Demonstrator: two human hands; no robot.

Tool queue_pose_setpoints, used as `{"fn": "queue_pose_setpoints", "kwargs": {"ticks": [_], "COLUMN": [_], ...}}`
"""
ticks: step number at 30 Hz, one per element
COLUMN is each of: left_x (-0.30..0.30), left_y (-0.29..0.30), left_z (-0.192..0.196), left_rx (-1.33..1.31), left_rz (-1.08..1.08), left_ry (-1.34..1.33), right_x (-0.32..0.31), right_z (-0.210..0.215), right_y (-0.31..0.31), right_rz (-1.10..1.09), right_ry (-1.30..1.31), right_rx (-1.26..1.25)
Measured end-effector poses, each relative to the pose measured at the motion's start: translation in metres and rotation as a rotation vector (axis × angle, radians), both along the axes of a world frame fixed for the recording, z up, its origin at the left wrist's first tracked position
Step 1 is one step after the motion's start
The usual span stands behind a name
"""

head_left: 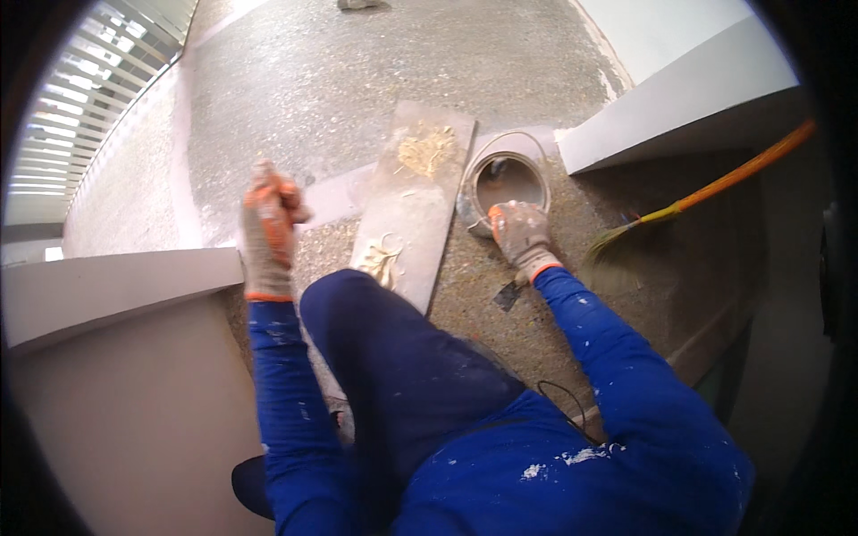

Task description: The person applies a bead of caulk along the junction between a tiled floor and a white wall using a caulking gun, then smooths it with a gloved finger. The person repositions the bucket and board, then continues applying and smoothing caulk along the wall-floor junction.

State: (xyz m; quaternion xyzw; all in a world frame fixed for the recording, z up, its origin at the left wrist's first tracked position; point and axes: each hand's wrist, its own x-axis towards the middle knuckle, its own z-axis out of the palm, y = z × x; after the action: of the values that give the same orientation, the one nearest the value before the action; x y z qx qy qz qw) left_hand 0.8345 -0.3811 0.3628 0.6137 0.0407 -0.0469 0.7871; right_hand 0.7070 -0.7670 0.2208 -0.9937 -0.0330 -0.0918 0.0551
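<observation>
A grey wall block stood at upper right, a pale low wall at left. Between them a flat board smeared with yellowish paste lay beside a round paint can. A broom leaned nearby. The right hand gripped the can's rim; the left hand was raised, its grasp unclear.

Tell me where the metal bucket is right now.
In the head view, the metal bucket stands on the gravelly floor right of centre, just right of the smeared flat board, with the right hand on its near rim.
</observation>
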Motion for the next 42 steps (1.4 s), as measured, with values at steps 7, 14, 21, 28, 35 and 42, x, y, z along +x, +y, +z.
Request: {"fn": "queue_pose_setpoints", "kwargs": {"ticks": [7, 14, 21, 28, 35, 42], "left_x": [-0.059, -0.089, -0.101, -0.128, 0.025, 0.078], "left_y": [0.148, 0.121, 0.024, -0.075, -0.194, -0.269], "left_z": [-0.087, -0.235, -0.229, -0.219, -0.174, -0.128], "left_rx": [0.418, 0.561, 0.591, 0.863, 0.536, 0.923], "left_rz": [0.068, -0.24, -0.586, -0.786, -0.546, -0.739], "left_ry": [0.329, 0.374, 0.224, -0.043, -0.343, -0.591], "right_x": [0.003, 0.004, -0.033, -0.161, -0.177, -0.208], "right_z": [-0.008, -0.008, 0.031, -0.013, -0.102, -0.07], "right_y": [-0.004, 0.0, 0.001, -0.007, 0.024, -0.009], "right_rz": [-0.003, 0.041, -0.045, -0.37, -0.41, -0.433], "right_ry": [-0.083, -0.173, -0.306, 0.363, 0.485, 0.49], "right_rx": [-0.056, -0.134, 0.0, 0.117, -0.153, -0.176]}}
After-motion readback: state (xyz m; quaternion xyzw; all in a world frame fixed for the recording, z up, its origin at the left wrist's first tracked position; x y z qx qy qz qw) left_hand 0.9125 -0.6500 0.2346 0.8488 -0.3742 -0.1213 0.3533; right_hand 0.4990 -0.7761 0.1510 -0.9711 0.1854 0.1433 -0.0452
